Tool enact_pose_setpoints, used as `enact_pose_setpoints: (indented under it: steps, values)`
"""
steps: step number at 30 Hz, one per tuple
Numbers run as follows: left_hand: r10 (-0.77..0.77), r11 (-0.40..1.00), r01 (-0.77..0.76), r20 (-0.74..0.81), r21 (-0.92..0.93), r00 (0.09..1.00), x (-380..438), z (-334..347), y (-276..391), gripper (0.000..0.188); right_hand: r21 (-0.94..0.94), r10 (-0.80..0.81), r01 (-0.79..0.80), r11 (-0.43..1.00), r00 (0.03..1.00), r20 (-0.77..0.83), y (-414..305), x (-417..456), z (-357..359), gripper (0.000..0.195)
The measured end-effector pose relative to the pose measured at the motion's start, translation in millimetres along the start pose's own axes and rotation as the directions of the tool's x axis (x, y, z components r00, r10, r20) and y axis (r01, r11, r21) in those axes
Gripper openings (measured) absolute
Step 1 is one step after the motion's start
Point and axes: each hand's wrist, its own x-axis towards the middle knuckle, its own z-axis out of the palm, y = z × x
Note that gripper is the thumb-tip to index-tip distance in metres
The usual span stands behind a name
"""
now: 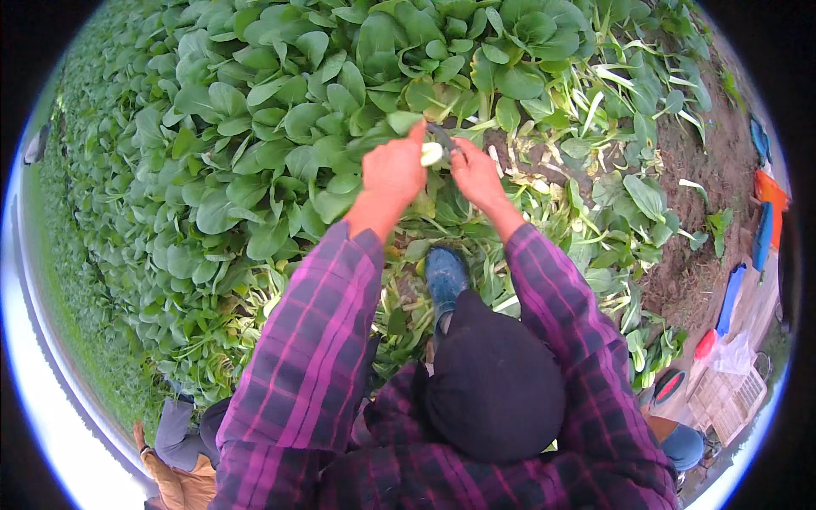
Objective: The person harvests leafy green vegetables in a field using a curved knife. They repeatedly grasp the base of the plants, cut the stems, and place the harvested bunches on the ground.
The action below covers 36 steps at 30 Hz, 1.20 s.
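My left hand (394, 167) is closed around a leafy green, likely bok choy, whose pale stalk base (431, 154) sticks out on the right side of the fist. Against that base lies a dark curved blade (438, 135), probably a small sickle or knife. My right hand (475, 173) grips its near end; the handle is hidden in the fingers. Both hands hover over the edge of a dense bed of standing leafy greens (280, 121). Cut leaves and pale stalks (542, 156) litter the soil to the right of my right hand.
My blue boot (446, 274) stands among trimmed leaves. Bare soil (685, 166) runs along the right. Beyond it lie an orange object (771, 201), blue items (731, 298), a plastic bag (733, 354) and a pale crate (730, 395). Other people (185, 475) (679, 443) are at both lower sides.
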Motion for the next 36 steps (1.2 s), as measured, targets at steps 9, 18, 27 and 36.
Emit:
enact_pose_setpoints:
  steps: [9,18,27,36]
  values:
    - [-0.105,0.994,0.107,-0.131,0.014,0.986,13,6,-62,0.022,-0.115,-0.021,0.024,0.993,0.999,0.025,33,4,23,0.022]
    - [-0.14,0.99,0.136,-0.124,-0.045,0.982,15,5,-68,0.023,-0.003,0.011,-0.011,1.0,1.0,0.002,6,-2,16,0.021]
    - [-0.176,0.982,0.167,-0.116,-0.082,0.977,19,3,-65,0.019,-0.093,0.004,-0.012,0.996,0.996,-0.089,18,6,47,0.019]
    - [-0.2,0.978,0.194,-0.088,-0.077,0.976,21,2,-69,0.021,-0.136,0.084,-0.082,0.987,0.996,0.009,26,23,57,0.02]
